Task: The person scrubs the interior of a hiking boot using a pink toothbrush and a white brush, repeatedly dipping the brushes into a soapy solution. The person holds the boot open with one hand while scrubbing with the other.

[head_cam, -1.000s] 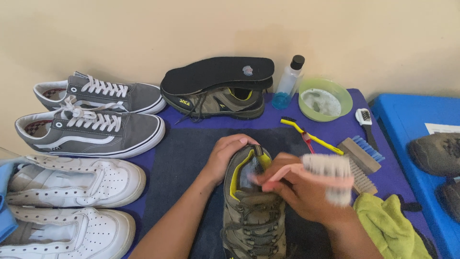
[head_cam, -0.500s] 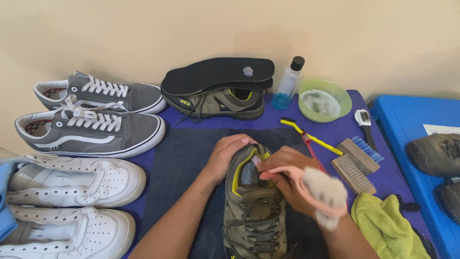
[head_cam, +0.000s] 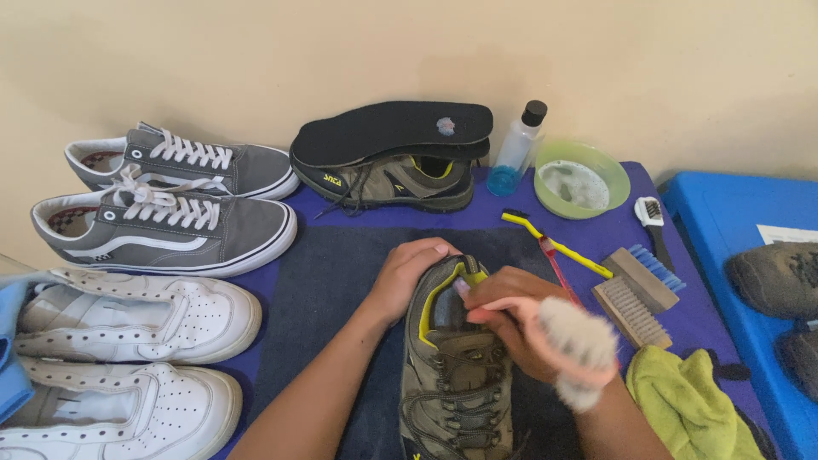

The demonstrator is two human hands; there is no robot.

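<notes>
A brown hiking shoe (head_cam: 456,375) with yellow lining and dark laces lies on a dark mat (head_cam: 332,281) in front of me. My left hand (head_cam: 409,274) grips its heel collar from the left. My right hand (head_cam: 515,319) holds a pink brush (head_cam: 567,341) with white bristles by its handle; the handle's tip pokes into the shoe's opening and the bristle head points down and to the right.
The matching shoe (head_cam: 392,181) with a black insole (head_cam: 392,129) on top stands behind. Grey sneakers (head_cam: 170,223) and white sneakers (head_cam: 128,319) lie left. A bottle (head_cam: 515,152), green bowl (head_cam: 581,179), yellow brush (head_cam: 554,243), wooden brushes (head_cam: 635,290) and green cloth (head_cam: 690,405) lie right.
My right hand turned the pink brush: its bristle head swung from level at the right down toward my wrist, and the handle end went to the shoe's opening. The left hand stayed.
</notes>
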